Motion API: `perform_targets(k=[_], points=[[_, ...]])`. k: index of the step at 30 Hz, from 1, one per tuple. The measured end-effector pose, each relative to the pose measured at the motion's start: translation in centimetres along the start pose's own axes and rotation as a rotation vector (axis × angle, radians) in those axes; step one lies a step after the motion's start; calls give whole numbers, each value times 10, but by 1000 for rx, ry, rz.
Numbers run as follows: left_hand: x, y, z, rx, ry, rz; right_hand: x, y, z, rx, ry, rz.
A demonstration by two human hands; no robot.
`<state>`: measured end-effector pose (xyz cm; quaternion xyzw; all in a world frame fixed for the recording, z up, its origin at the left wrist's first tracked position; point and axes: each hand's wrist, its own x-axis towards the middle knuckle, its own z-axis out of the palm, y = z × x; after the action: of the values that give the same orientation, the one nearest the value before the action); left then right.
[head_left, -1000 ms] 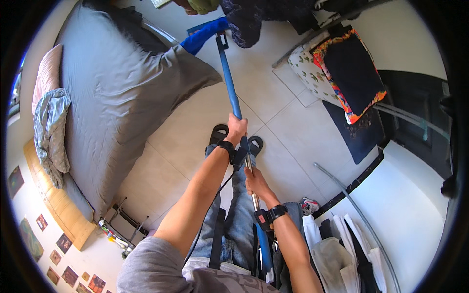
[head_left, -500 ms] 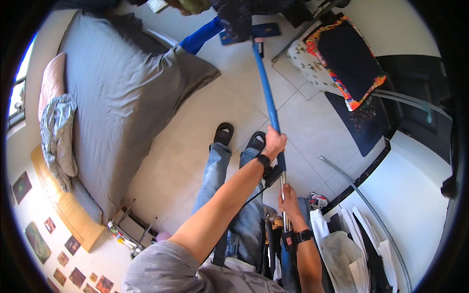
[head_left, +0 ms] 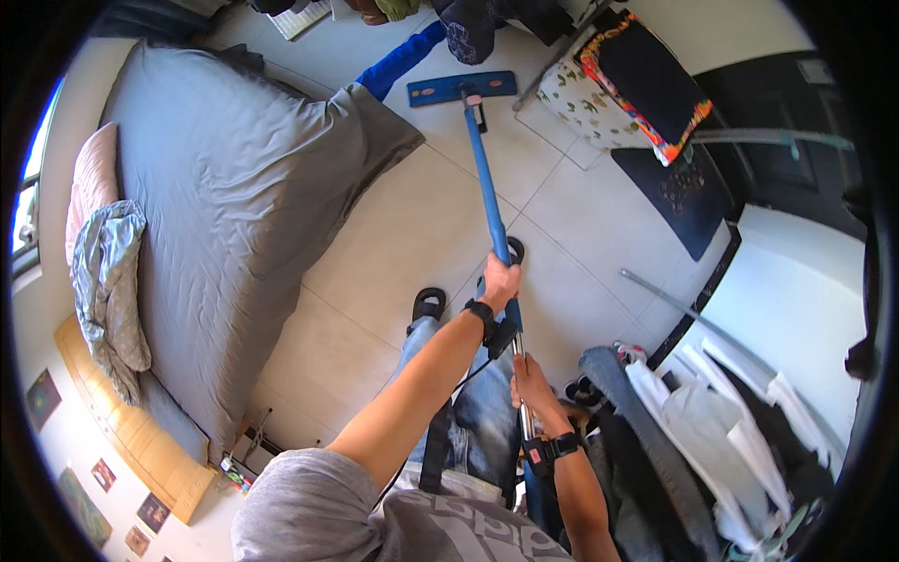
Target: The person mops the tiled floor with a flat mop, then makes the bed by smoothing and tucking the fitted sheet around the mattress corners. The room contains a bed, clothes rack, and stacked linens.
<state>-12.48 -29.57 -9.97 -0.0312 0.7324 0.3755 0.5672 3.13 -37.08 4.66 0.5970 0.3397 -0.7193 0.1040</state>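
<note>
Mop (head_left: 485, 173) is out in front, mid-frame: blue pole runs from the person's body away across the floor, wide flat blue mop head (head_left: 462, 88) at the far end, sitting on the tiled floor (head_left: 375, 234). Left hand (head_left: 502, 281) is wrapped round the lower end of the blue section, fingers closed. Right hand (head_left: 531, 382) grips the silver section nearer the body, also closed. Black wristband with a small box on each wrist. Black sandals (head_left: 430, 304) on the feet, one each side of the pole. Mop head is near a strip of blue fabric (head_left: 403, 61) by the bed corner, with dark clothing (head_left: 468, 28) just beyond. Bed (head_left: 215, 215) with rumpled grey sheet fills the left; pink pillow (head_left: 92, 178) and bunched silvery blanket (head_left: 108, 281) along its far left edge. Right side: white patterned bin (head_left: 581, 103), black pad with bright orange trim (head_left: 651, 80) on it, dark mat (head_left: 674, 192) below. Lower right: row of clothes (head_left: 712, 421), grey metal tube (head_left: 674, 304) alongside.
</note>
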Motion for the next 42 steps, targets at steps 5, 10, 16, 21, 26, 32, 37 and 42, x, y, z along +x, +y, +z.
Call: perform_targets(k=[5,10,16,21,26,32,37,42], points=[[-82,-77,-39,88,-31,-93,-75,90,48,148,42,129],[-156,-136,-62,248,-101,-93,-143,164,90,328,72,183],[-247,-202,-63,477,-235,-180,-234,232,127,638,125,310],[-281,-229,-49,644,-397,-201,-267,256,156,861,229,348],[-261,-225,-15,790,-472,-200,-244,262,150,1046,227,187],[-229,-203,42,944,-505,-91,-211,247,100,1089,206,80],[-198,-167,107,929,-540,-52,-187,203,41,1214,173,63],[-192,-132,170,917,-603,-75,-190,173,-30,1163,149,40]])
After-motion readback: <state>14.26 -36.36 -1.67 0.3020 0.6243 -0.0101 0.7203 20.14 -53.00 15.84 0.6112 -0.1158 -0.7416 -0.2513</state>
